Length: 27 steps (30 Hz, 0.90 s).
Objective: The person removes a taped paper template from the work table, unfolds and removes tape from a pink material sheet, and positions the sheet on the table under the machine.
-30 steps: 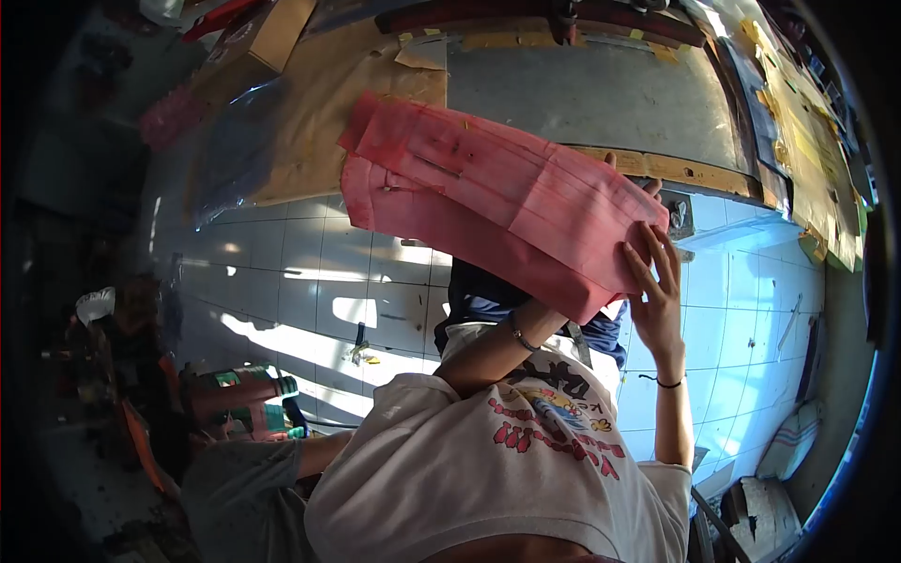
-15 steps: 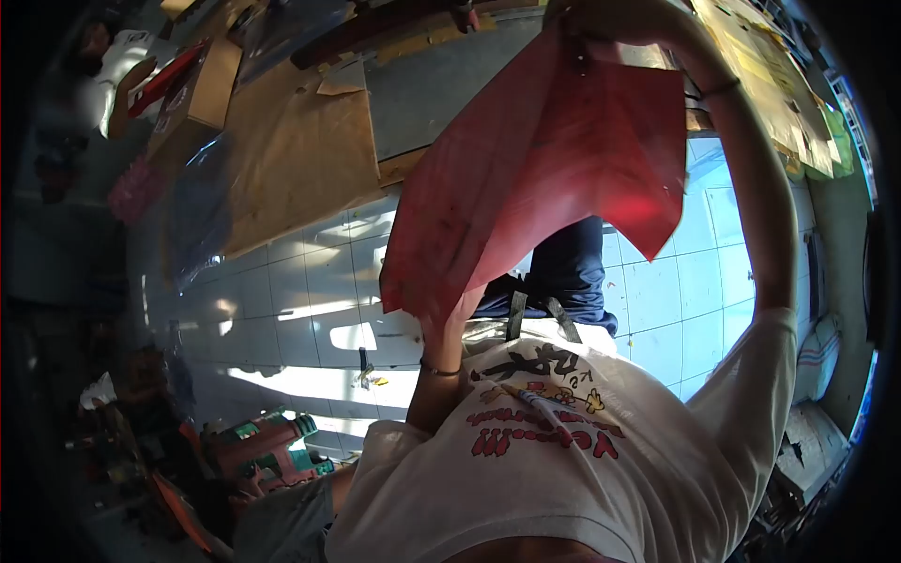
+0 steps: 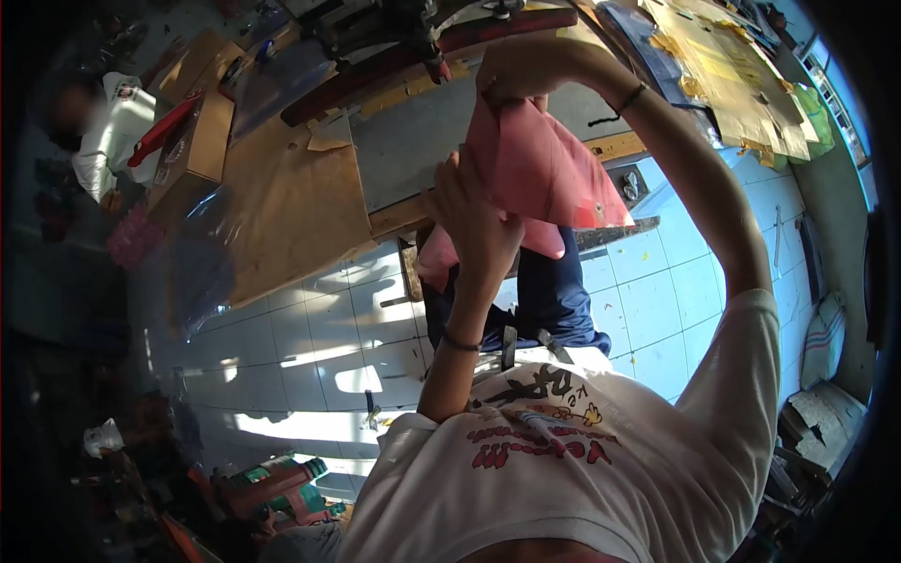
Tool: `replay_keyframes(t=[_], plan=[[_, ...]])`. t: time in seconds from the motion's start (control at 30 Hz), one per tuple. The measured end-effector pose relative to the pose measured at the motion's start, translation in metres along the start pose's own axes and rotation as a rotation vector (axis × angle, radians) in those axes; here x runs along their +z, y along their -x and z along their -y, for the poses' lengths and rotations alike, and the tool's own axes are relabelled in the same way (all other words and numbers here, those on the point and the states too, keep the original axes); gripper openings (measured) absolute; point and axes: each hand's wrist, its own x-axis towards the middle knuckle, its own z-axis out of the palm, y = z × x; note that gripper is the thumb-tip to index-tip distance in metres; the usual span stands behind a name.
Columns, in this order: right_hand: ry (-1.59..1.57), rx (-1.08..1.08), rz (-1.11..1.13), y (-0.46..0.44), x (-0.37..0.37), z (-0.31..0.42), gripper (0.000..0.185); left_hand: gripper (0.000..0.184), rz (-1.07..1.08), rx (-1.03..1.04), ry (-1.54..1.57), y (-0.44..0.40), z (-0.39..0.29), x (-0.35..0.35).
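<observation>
A pink-red sheet hangs folded over the edge of a workbench, with part of it showing lower down beside dark trousers. My right hand is closed on its upper end, the arm bent in from the right. Against the sheet's left side is my left hand, fingers stretched upward and slightly apart, its thumb side touching the sheet. Part of the sheet is hidden behind this hand.
Brown cardboard and an open box lie at the left. A dark red bar crosses the bench top. A person in white is at the upper left. Taped sheets lie upper right; tiled floor shows below.
The sheet was spread flat, then lifted and swung, and now hangs narrower and more folded. My right hand went up to its top; my left hand came from underneath to its left side.
</observation>
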Motion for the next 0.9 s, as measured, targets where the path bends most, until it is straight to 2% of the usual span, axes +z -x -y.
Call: replay_keyframes(t=[0.03,0.07,0.1,0.2,0.23,0.27,0.3,0.33,0.4,0.43,0.47,0.53,0.67,0.73,0.77,0.83,0.9], plan=[[-0.013,-0.040,-0.098,0.002,0.004,-0.003,0.027,0.081,-0.018,-0.006,-0.049,-0.010,-0.003,0.009],[0.124,-0.022,-0.161,0.010,0.004,-0.008,0.027,0.079,-0.034,-0.021,-0.098,-0.017,-0.007,0.017],[0.132,-0.055,-0.167,0.010,0.007,-0.021,0.028,0.067,-0.161,-0.003,-0.103,-0.018,-0.009,0.021],[0.178,-0.066,-0.181,0.026,0.021,-0.047,0.031,0.058,-0.200,-0.029,-0.087,-0.015,0.000,0.036],[0.225,-0.035,-0.202,0.036,0.026,-0.046,0.031,0.042,-0.255,0.010,-0.044,-0.016,0.001,0.032],[0.272,-0.001,-0.219,0.049,0.034,-0.046,0.031,0.037,-0.236,0.021,-0.034,-0.017,0.002,0.028],[0.316,-0.091,-0.413,0.060,0.045,-0.056,0.023,0.032,-0.216,0.030,-0.020,-0.019,0.005,0.022],[0.299,-0.035,-0.422,0.066,0.042,-0.060,0.019,0.027,-0.194,0.042,-0.002,-0.023,0.005,0.015],[0.260,0.086,-0.432,0.080,0.030,-0.063,0.013,0.027,-0.078,-0.070,0.245,-0.030,0.000,-0.011],[0.266,-0.009,-0.523,0.089,0.027,-0.059,0.010,0.027,-0.015,-0.125,0.367,-0.033,-0.003,-0.027],[0.229,0.039,-0.502,0.096,0.020,-0.052,0.012,0.026,0.028,-0.117,0.361,-0.035,-0.004,-0.040],[0.247,-0.069,-0.722,0.102,0.016,-0.052,0.018,0.024,0.106,-0.090,0.350,-0.042,-0.005,-0.062],[0.436,-0.095,-0.970,0.125,-0.020,-0.021,0.021,0.022,0.241,-0.186,0.275,-0.036,0.006,-0.094],[0.487,-0.018,-0.930,0.136,-0.039,0.001,0.018,0.019,0.304,-0.213,0.097,-0.027,0.021,-0.099],[0.490,-0.046,-0.963,0.139,-0.050,0.000,0.019,0.019,0.242,-0.276,0.239,-0.020,0.020,-0.100],[0.469,-0.114,-1.000,0.138,-0.063,-0.006,0.020,0.022,0.249,-0.324,0.195,-0.006,0.043,-0.098],[0.433,0.001,-1.011,0.141,-0.074,-0.003,0.022,0.021,0.263,-0.315,0.128,0.000,0.058,-0.102]])
